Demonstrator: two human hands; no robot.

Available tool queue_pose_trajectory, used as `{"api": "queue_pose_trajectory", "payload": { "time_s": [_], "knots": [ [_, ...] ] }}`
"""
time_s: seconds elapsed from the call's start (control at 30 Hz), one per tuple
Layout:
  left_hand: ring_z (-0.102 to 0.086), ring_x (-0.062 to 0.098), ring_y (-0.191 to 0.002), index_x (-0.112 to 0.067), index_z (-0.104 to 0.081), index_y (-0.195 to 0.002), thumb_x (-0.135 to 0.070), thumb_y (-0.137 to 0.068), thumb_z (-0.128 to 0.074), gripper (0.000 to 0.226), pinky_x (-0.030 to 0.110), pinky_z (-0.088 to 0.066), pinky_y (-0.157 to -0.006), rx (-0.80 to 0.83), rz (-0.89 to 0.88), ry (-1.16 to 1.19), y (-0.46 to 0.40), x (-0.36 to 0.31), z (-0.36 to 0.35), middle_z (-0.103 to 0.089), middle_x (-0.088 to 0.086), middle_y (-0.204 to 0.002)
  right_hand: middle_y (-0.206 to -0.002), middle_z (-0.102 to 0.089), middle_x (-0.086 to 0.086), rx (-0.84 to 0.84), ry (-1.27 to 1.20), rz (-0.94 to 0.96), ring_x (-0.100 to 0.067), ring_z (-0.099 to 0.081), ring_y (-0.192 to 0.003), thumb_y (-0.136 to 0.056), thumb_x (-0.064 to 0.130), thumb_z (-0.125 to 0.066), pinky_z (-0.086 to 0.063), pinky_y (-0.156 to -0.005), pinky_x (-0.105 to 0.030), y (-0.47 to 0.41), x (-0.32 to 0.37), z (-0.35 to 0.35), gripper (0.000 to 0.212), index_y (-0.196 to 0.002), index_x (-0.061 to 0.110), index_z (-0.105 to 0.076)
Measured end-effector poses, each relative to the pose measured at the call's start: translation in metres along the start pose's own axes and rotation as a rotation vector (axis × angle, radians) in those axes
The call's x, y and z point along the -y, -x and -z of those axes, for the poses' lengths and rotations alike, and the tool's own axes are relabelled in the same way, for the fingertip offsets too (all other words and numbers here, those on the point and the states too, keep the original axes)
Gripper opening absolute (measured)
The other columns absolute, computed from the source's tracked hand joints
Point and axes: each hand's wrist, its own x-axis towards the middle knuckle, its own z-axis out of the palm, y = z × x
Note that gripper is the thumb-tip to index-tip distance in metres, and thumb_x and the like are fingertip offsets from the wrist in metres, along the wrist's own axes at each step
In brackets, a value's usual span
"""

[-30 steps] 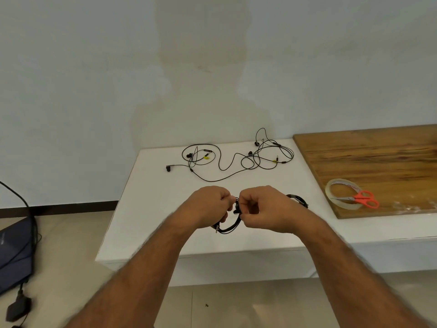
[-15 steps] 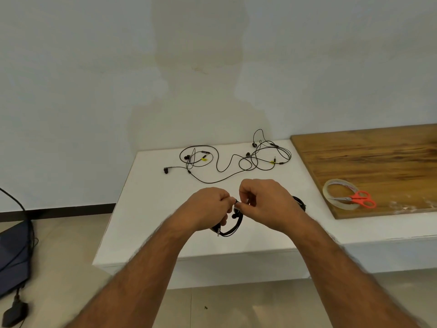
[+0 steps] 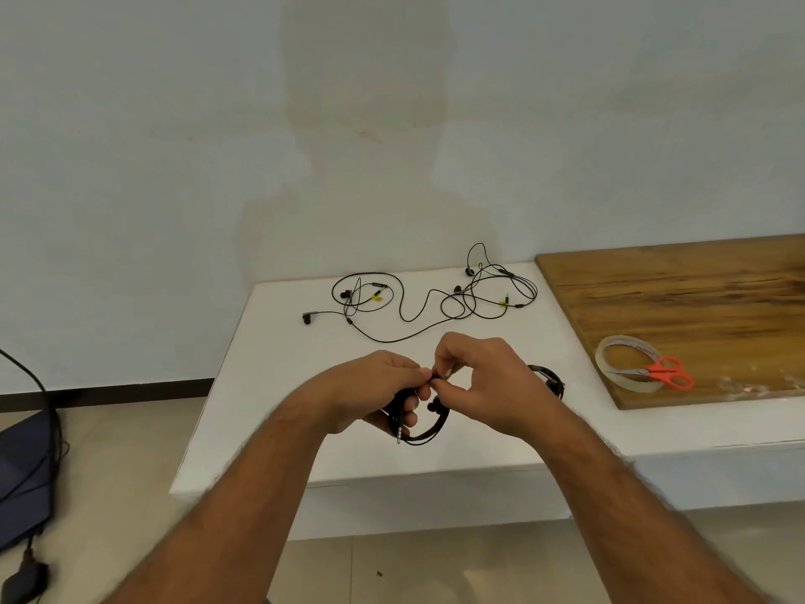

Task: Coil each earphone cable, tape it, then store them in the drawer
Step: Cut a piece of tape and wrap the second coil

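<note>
A coiled black earphone cable (image 3: 429, 431) hangs between both hands above the white table (image 3: 270, 385). My left hand (image 3: 379, 388) grips the coil's left side, with the jack plug sticking out below its fingers. My right hand (image 3: 488, 381) pinches the coil's top between thumb and forefinger. Another coiled black earphone (image 3: 551, 379) lies on the table, partly hidden behind my right wrist. Loose uncoiled earphones (image 3: 427, 298) sprawl along the table's back edge. A clear tape roll (image 3: 627, 361) lies on a wooden board (image 3: 679, 298) at the right.
Orange-handled scissors (image 3: 666, 374) rest across the tape roll. The wall stands right behind the table. On the floor at the left are a dark bag (image 3: 21, 473) and a cable with an adapter (image 3: 24, 579).
My right hand has lifted slightly and its fingers have shifted from a closed grip to a pinch on the coil's top. The left hand keeps its hold.
</note>
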Motion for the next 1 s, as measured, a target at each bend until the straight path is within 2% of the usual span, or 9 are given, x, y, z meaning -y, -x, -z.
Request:
{"api": "queue_pose_trajectory", "payload": {
  "time_s": [0.1, 0.3, 0.53, 0.83, 1.0],
  "knots": [
    [-0.06, 0.014, -0.059, -0.002, -0.069, -0.092, -0.027, -0.099, -0.052, 0.031, 0.035, -0.059, -0.072, -0.065, 0.014, 0.014, -0.001, 0.001, 0.0, -0.054, 0.001, -0.061, -0.079, -0.061, 0.014, -0.008, 0.029, 0.009, -0.002, -0.061, -0.084, -0.087, 0.022, -0.066, -0.048, -0.066, -0.019, 0.0, 0.001, -0.001, 0.015, -0.081, 0.025, -0.052],
    [-0.062, 0.015, -0.06, 0.002, -0.069, -0.099, -0.023, -0.096, -0.057, 0.028, 0.033, -0.058, -0.065, -0.134, 0.017, 0.119, -0.004, 0.001, -0.004, -0.057, 0.003, -0.062, -0.08, -0.062, 0.011, -0.023, 0.06, 0.022, -0.006, -0.06, -0.082, -0.087, 0.019, -0.065, -0.053, -0.072, -0.029, 0.0, 0.001, -0.002, 0.012, -0.082, 0.022, -0.053],
    [-0.061, 0.021, -0.062, -0.009, -0.07, -0.087, -0.019, -0.092, -0.06, 0.015, 0.03, -0.057, -0.065, -0.221, -0.041, 0.113, -0.006, 0.002, -0.008, -0.064, 0.003, -0.061, -0.082, -0.063, 0.01, -0.029, 0.04, 0.005, -0.007, -0.062, -0.084, -0.087, 0.021, -0.066, -0.054, -0.076, -0.031, 0.0, -0.002, -0.001, 0.013, -0.084, 0.022, -0.054],
    [-0.061, 0.018, -0.055, -0.007, -0.071, -0.088, -0.015, -0.09, -0.059, 0.014, 0.025, -0.053, -0.058, -0.31, -0.074, 0.008, -0.008, 0.005, -0.011, -0.066, 0.003, -0.059, -0.083, -0.063, 0.011, -0.012, 0.081, -0.021, -0.005, -0.061, -0.083, -0.087, 0.025, -0.067, -0.054, -0.076, -0.029, -0.001, -0.003, -0.002, 0.013, -0.087, 0.022, -0.055],
    [-0.062, 0.017, -0.054, -0.006, -0.071, -0.083, -0.014, -0.085, -0.06, 0.013, 0.025, -0.049, -0.057, -0.368, -0.086, -0.073, -0.01, 0.008, -0.013, -0.067, 0.002, -0.057, -0.084, -0.063, 0.01, 0.002, 0.126, -0.021, -0.008, -0.061, -0.082, -0.086, 0.028, -0.068, -0.054, -0.074, -0.034, -0.001, -0.003, -0.003, 0.015, -0.087, 0.024, -0.054]
  ]
}}
